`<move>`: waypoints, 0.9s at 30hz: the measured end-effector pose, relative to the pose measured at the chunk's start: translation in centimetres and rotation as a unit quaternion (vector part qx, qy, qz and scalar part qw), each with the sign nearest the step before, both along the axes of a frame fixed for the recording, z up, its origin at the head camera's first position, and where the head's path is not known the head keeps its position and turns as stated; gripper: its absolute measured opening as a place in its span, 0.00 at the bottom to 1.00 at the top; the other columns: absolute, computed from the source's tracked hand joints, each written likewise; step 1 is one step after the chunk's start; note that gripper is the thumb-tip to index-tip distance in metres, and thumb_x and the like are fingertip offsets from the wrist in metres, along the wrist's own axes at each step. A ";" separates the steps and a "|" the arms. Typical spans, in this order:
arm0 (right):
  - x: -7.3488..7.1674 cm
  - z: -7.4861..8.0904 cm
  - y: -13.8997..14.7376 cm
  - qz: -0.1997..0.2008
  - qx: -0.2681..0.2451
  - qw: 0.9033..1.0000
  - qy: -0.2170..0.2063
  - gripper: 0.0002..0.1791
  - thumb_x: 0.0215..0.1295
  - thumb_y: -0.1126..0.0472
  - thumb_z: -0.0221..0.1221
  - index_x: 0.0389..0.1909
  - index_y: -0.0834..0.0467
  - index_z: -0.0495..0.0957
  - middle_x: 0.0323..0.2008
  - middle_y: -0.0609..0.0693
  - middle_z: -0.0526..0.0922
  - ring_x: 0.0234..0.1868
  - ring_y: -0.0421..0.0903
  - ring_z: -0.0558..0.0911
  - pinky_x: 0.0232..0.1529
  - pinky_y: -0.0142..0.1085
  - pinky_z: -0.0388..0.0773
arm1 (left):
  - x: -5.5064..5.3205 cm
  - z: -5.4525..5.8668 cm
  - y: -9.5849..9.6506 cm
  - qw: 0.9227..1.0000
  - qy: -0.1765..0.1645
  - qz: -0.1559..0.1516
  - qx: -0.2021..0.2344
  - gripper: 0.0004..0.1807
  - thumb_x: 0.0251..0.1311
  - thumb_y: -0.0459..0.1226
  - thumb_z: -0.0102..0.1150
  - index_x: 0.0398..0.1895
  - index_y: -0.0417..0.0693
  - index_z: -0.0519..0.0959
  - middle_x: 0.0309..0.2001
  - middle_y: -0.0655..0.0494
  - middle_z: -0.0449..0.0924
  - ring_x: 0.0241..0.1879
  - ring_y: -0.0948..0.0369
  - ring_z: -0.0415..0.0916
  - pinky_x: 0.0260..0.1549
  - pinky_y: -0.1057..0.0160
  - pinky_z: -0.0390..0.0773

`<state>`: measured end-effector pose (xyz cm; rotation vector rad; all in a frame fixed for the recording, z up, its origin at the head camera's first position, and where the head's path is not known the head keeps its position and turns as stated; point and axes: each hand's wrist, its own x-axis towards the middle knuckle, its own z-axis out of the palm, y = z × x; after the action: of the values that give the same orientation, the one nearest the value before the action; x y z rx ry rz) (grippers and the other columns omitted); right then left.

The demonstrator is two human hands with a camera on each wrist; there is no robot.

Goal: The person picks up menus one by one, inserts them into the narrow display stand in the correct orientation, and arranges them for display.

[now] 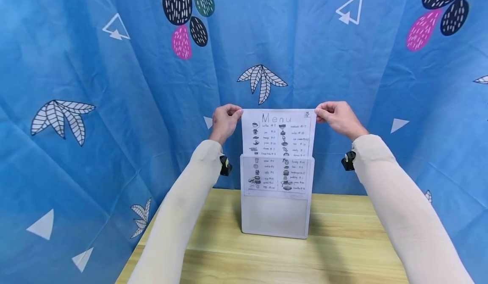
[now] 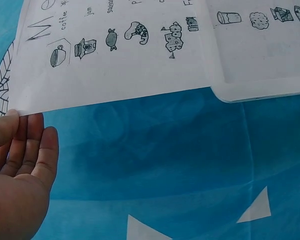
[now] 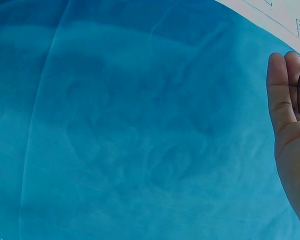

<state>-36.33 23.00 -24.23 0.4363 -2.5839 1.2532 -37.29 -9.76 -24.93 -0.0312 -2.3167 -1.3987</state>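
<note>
A paper menu (image 1: 278,131) with "Menu" written at its top stands upright, its lower part inside a clear, white-edged plastic sleeve (image 1: 275,216). The sheet's bottom edge lies partway down the sleeve, and the bottom of the sleeve is at the table. My left hand (image 1: 225,121) pinches the menu's top left corner between thumb and fingers. At the top right corner, my right hand (image 1: 339,115) pinches the sheet too. The left wrist view shows the left hand (image 2: 22,165) at the corner beside a drawn cup. Only part of the right hand (image 3: 295,110) appears in the right wrist view.
Under the sleeve is a light wood-grain table (image 1: 217,250). A blue patterned curtain (image 1: 267,34) hangs close behind and along the left and right sides. A small black device (image 1: 225,165) is worn on the left wrist, and another black device (image 1: 348,160) on the right.
</note>
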 end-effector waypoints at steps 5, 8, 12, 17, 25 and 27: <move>0.0 -0.2 0.0 -0.001 0.003 1.000 -0.001 0.20 0.77 0.51 0.52 0.49 0.65 0.80 0.44 0.60 0.84 0.47 0.55 0.81 0.54 0.50 0.76 | 0.1 -0.1 -0.1 1.000 -0.007 -0.005 -0.003 0.11 0.71 0.41 0.59 0.43 0.43 0.84 0.39 0.49 0.81 0.41 0.55 0.77 0.41 0.58 0.77; 0.0 -0.3 0.0 -0.002 0.003 1.000 -0.002 0.20 0.77 0.51 0.52 0.49 0.65 0.80 0.44 0.60 0.84 0.47 0.55 0.82 0.54 0.49 0.76 | 0.1 -0.2 -0.1 1.000 -0.009 -0.006 -0.001 0.11 0.71 0.41 0.59 0.43 0.44 0.84 0.39 0.50 0.81 0.41 0.55 0.77 0.41 0.59 0.76; 0.0 -0.4 -0.1 0.000 0.001 1.000 -0.002 0.20 0.77 0.51 0.52 0.48 0.65 0.80 0.43 0.60 0.84 0.48 0.58 0.81 0.54 0.49 0.76 | 0.1 -0.3 -0.2 1.000 -0.008 -0.008 0.000 0.11 0.71 0.41 0.59 0.43 0.43 0.84 0.39 0.49 0.81 0.41 0.55 0.76 0.40 0.59 0.76; 0.1 -0.5 -0.1 0.001 0.004 1.000 -0.007 0.20 0.77 0.51 0.52 0.48 0.65 0.80 0.44 0.61 0.84 0.49 0.60 0.81 0.54 0.50 0.76 | 0.2 -0.6 -0.3 1.000 -0.010 -0.007 -0.004 0.11 0.71 0.41 0.59 0.43 0.43 0.85 0.39 0.49 0.81 0.40 0.55 0.76 0.40 0.59 0.76; 0.1 -0.8 -0.1 0.002 0.006 1.000 -0.004 0.20 0.77 0.51 0.52 0.48 0.65 0.80 0.44 0.61 0.83 0.48 0.58 0.80 0.53 0.49 0.76 | 0.3 -0.8 -0.4 1.000 -0.011 -0.013 -0.001 0.11 0.71 0.41 0.59 0.43 0.43 0.85 0.39 0.49 0.81 0.40 0.55 0.76 0.40 0.59 0.75; 0.1 -0.8 -0.1 0.001 0.006 1.000 -0.003 0.20 0.77 0.51 0.52 0.48 0.65 0.80 0.44 0.61 0.83 0.47 0.57 0.80 0.53 0.49 0.76 | 0.2 -0.9 -0.4 1.000 -0.010 -0.014 -0.002 0.11 0.71 0.41 0.59 0.43 0.43 0.85 0.39 0.49 0.81 0.40 0.55 0.75 0.40 0.59 0.75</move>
<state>-36.18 22.91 -25.06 0.4383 -2.5977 1.2415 -37.05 -10.18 -25.80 -0.0503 -2.3437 -1.4154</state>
